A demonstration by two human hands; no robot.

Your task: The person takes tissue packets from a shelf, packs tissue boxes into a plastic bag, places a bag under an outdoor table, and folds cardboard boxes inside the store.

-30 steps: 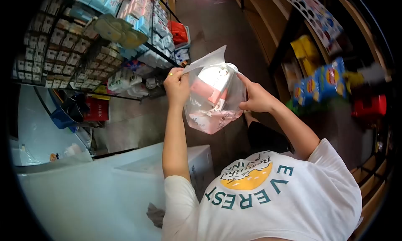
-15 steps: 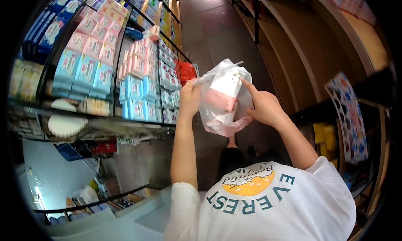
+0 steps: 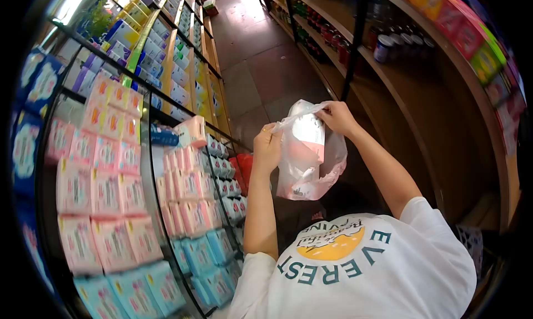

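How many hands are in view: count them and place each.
2: the left hand grips the plastic bag at its upper left edge; the right hand grips its upper right edge. No others show.

Your translucent white plastic bag [image 3: 290, 162] partly veils the white-and-pink rectangular package [image 3: 309, 137]; you cannot read its print.

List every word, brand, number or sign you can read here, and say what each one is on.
"EVEREST": on the white T-shirt, upside down in this view.
"Beautiful": same shirt, beside the yellow print.
"VINE": same shirt; the start of that word is unclear.
Too small or blurred to read: print on the plastic bag, the pack inside it, the pink packs, blue packs and jars.
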